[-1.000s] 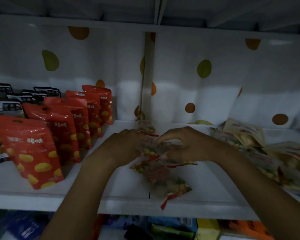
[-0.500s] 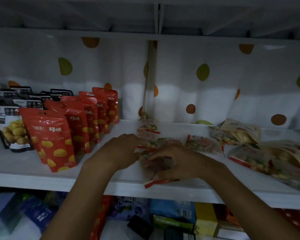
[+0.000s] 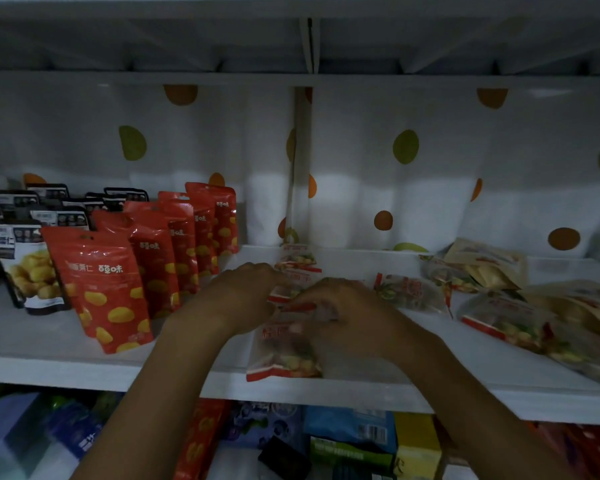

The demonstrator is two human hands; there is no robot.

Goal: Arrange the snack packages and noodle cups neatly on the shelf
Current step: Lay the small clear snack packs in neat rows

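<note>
Pinching with the left hand the red-edged end of a clear snack packet, fingers curled over it. Bearing down just right of that with the right hand, fingers bent and blurred; cannot tell whether gripping or only pressing. Under both hands, a row of clear packets running from the back of the white shelf toward its front, overlapping like tiles. Nearest of these, just below the grip, the front packet, flat, its red end at the shelf lip. Well left of the grip, red pouches upright in a file, with dark-topped pouches beyond them. Right of the grip and apart from it, loose clear packets lying flat at odd angles — and farther right, kraft pouches in a heap. Behind the grip, a dotted curtain.
</note>
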